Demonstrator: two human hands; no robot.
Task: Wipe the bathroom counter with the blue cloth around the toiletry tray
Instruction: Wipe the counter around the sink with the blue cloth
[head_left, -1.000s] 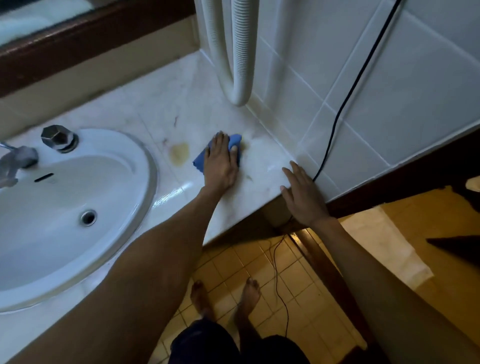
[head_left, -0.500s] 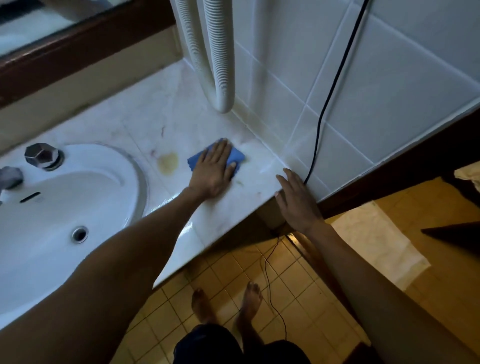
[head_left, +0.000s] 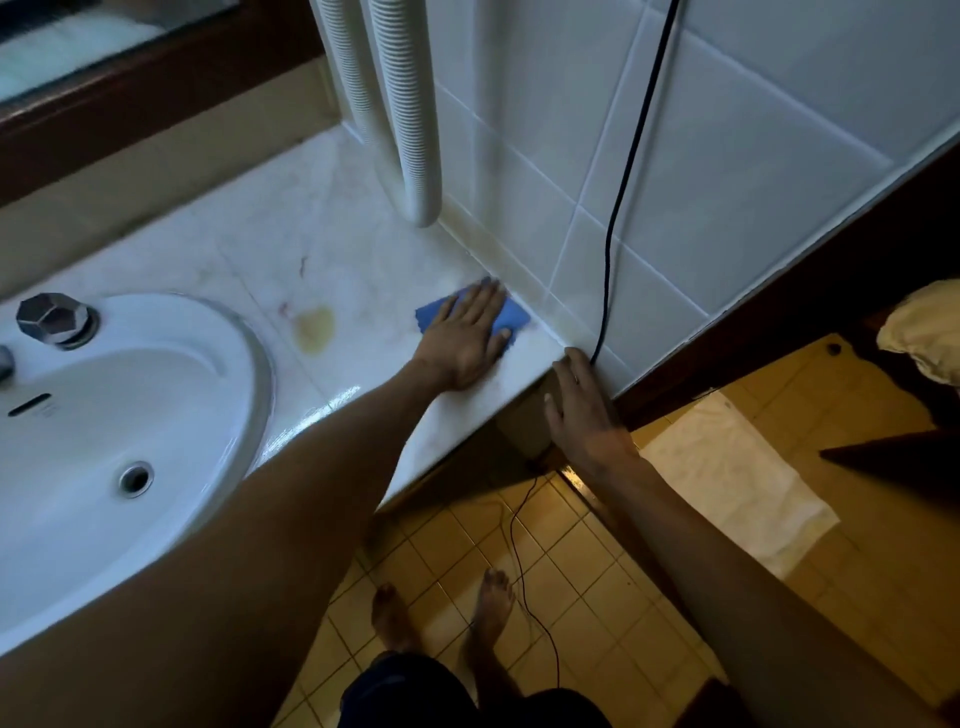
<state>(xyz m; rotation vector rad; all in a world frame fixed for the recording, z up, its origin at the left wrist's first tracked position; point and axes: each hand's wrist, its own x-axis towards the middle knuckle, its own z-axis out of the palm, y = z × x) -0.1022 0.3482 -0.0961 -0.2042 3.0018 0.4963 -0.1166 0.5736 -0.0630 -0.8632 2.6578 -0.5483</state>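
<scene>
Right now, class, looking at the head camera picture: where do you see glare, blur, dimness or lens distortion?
Head view: dim, yellowish light overall; glare streaks on the wet counter edge beside the sink; the mirror at top left is smeared with blur; wide-angle bending curves the wall tile lines and counter edge; the left hand on the blue cloth is fairly sharp.

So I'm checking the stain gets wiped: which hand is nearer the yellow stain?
Left. The left hand presses the cloth just right of the stain; the right hand rests farther off at the counter's corner.
</scene>
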